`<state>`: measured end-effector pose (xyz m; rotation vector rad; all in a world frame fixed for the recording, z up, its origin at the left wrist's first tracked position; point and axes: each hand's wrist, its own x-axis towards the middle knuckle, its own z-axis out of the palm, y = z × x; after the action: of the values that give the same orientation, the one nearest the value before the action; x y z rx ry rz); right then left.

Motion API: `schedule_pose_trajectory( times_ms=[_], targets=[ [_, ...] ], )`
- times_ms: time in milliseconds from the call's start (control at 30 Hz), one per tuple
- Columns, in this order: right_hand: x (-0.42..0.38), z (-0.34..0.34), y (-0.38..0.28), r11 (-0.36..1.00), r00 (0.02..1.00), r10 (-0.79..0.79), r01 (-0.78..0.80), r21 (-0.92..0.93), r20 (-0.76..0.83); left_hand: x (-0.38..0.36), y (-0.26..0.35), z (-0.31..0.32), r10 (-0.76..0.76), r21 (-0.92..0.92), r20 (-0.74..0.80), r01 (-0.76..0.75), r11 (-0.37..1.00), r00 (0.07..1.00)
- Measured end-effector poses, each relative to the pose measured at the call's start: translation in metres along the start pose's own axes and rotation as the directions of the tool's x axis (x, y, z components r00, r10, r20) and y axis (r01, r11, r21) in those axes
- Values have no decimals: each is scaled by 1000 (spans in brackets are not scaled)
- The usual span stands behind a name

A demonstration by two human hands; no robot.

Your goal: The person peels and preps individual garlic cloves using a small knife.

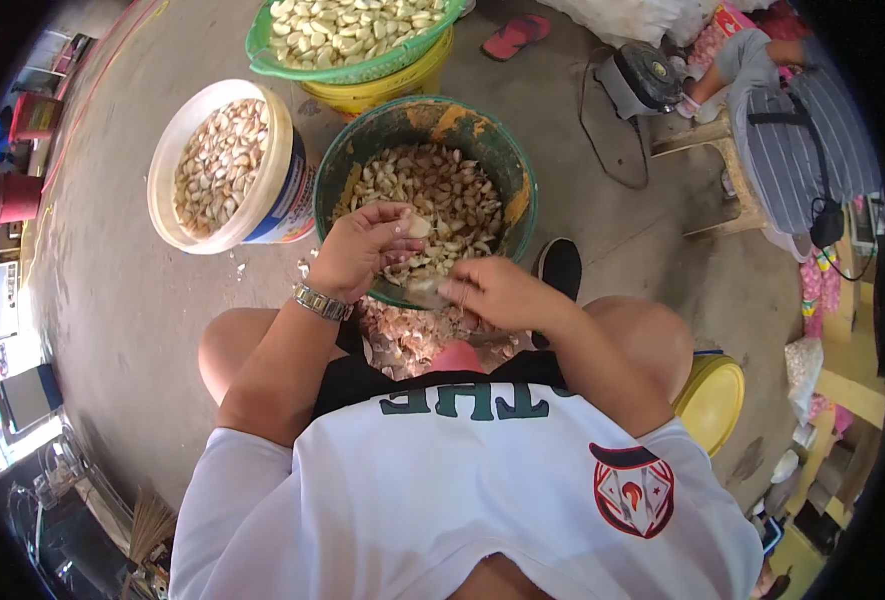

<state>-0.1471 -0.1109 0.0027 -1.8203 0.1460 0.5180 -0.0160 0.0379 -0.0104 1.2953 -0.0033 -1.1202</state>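
My left hand (367,245), with a metal watch at the wrist, pinches a pale garlic clove (416,226) over the near left part of a green tub (526,225). Many garlic cloves (437,175) lie in the tub, brownish at the back and paler near the front. My right hand (492,292) is at the tub's near rim, its fingers closed around something pale and blurred (425,291) that I cannot make out. Loose garlic skins (412,333) are heaped on the floor between my legs.
A white bucket (162,190) of unpeeled cloves stands left of the tub. Behind is a green basin (259,50) of peeled cloves on a yellow bucket (427,75). A yellow lid (712,405) is by my right knee. At the right, a person sits near a chair (717,150).
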Motion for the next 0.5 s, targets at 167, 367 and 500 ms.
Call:
schedule_pose_trajectory(
  times_ms=[167,367,500],
  targets=[
    [0,0,-5,990,995,95,-97,103,27,-8,-8,0,-50,17,202,48,999,978],
    [-4,8,8,962,998,-6,23,-271,64,-6,-40,-18,-286,416,341,129,900,895],
    [-2,16,26,955,997,-70,61,-290,-20,-11,-41,-16,-225,337,368,96,936,902]
  ],
)
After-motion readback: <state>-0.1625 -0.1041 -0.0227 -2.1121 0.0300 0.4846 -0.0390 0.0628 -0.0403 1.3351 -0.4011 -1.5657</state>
